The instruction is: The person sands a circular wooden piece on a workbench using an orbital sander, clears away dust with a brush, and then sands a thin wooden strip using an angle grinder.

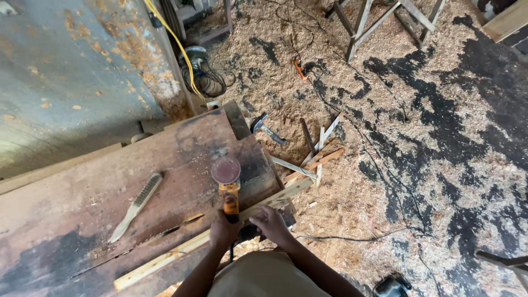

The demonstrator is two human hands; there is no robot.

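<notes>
The orange angle grinder [227, 190] lies on the worktop [82, 214], long axis running straight away from the person, left hand [223, 231] wrapped around its handle, right hand [270, 224] curled loosely just beside.

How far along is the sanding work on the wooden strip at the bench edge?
Looks done: thick sawdust on the floor suggests much earlier woodwork. In hand: the left hand grips the orange disc sander, which lies on the worn bench; the right hand rests on the long pale wooden strip. Left: the disc is off the strip, so it looks unsanded.
</notes>
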